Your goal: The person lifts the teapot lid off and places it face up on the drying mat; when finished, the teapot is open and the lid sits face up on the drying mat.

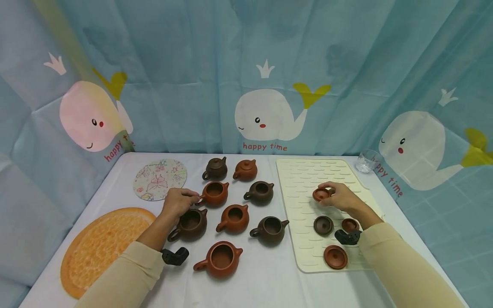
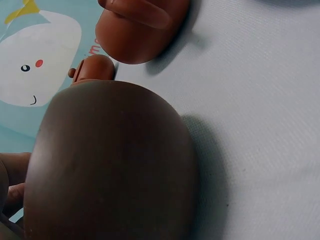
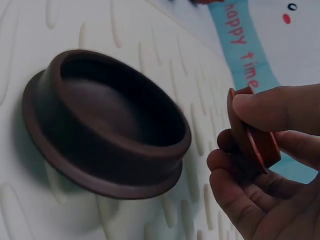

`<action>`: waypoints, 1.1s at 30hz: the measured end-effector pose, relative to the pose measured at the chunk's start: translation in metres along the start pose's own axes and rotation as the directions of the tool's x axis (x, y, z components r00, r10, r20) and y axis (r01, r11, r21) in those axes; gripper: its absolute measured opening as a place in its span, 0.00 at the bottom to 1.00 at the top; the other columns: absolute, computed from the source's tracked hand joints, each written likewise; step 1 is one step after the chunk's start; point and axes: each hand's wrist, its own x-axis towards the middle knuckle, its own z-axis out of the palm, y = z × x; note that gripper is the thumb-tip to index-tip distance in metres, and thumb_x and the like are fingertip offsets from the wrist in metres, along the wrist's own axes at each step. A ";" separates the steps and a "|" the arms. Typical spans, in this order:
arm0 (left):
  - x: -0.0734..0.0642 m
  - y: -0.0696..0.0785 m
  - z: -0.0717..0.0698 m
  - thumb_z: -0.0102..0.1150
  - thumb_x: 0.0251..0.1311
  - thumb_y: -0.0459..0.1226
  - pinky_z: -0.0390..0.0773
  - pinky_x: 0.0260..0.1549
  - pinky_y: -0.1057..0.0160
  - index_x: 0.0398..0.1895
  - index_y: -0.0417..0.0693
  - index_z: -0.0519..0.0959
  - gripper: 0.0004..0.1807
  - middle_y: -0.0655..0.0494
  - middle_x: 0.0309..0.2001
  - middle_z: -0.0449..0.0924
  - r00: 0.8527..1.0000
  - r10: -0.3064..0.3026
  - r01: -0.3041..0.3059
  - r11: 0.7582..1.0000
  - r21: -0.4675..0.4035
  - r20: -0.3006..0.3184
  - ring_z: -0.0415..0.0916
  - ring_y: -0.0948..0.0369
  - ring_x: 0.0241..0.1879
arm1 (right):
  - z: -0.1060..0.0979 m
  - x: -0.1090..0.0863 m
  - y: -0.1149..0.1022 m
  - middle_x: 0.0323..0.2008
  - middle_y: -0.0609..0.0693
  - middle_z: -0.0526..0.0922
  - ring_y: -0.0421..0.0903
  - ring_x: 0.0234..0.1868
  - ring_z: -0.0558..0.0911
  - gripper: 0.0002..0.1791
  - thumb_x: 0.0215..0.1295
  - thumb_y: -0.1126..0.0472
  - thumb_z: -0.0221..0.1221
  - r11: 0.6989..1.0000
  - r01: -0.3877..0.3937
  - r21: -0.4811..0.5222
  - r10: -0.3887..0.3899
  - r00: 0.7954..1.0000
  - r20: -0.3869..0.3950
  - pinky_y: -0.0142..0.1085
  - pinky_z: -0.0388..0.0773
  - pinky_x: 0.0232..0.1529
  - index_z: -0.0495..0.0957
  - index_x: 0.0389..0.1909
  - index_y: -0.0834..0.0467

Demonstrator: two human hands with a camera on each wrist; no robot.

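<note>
My left hand (image 1: 179, 203) pinches the handle of a lidless red-brown teapot (image 1: 215, 193) standing on the table. In the left wrist view a dark brown teapot (image 2: 110, 165) hides most of that hand. Between thumb and fingers, my right hand (image 1: 340, 196) holds a small red-brown teapot lid (image 1: 320, 194) above the cream mat; in the right wrist view this lid (image 3: 252, 132) is tilted on edge. Near it on the mat lie a dark lid (image 1: 323, 225), upside down with its hollow rim (image 3: 115, 125) up, and two red-brown lids (image 1: 335, 257).
Several other lidless teapots, red-brown (image 1: 233, 218) and dark (image 1: 269, 230), stand close around the left hand. Two lidded teapots (image 1: 245, 170) are at the back. An orange round mat (image 1: 108, 248), a patterned round mat (image 1: 159, 179), the cream mat (image 1: 304, 256) and a clear glass (image 1: 366, 161) flank them.
</note>
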 end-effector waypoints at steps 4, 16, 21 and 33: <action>-0.001 0.000 0.000 0.62 0.60 0.33 0.69 0.39 0.53 0.38 0.39 0.86 0.07 0.45 0.41 0.78 1.000 0.007 -0.007 1.000 0.004 -0.002 0.70 0.51 0.42 | 0.003 0.006 0.005 0.41 0.62 0.75 0.53 0.39 0.75 0.34 0.51 0.69 0.68 0.995 -0.013 -0.095 0.014 1.000 0.002 0.42 0.72 0.37 0.70 0.61 0.67; -0.002 0.003 -0.002 0.61 0.62 0.34 0.69 0.41 0.52 0.40 0.40 0.85 0.08 0.45 0.42 0.79 1.000 -0.016 0.015 1.000 0.014 0.005 0.70 0.50 0.43 | 0.009 0.012 0.010 0.36 0.59 0.76 0.53 0.34 0.73 0.32 0.47 0.69 0.70 0.958 0.048 -0.281 -0.034 0.998 0.056 0.43 0.69 0.34 0.74 0.57 0.64; 0.000 0.007 -0.005 0.60 0.62 0.36 0.69 0.40 0.54 0.42 0.40 0.84 0.10 0.45 0.43 0.78 1.000 0.015 -0.015 1.000 0.014 -0.001 0.69 0.51 0.42 | 0.010 0.016 0.006 0.37 0.60 0.74 0.53 0.33 0.70 0.31 0.47 0.69 0.70 0.935 0.096 -0.340 -0.075 0.994 0.075 0.44 0.67 0.33 0.75 0.57 0.63; 0.000 0.026 -0.003 0.60 0.63 0.37 0.69 0.48 0.50 0.47 0.40 0.83 0.13 0.45 0.48 0.78 0.998 0.039 -0.039 0.999 -0.003 -0.041 0.70 0.49 0.48 | 0.010 0.017 0.007 0.42 0.61 0.76 0.54 0.37 0.73 0.32 0.50 0.70 0.68 0.935 0.124 -0.331 -0.104 0.992 0.078 0.44 0.69 0.34 0.73 0.59 0.65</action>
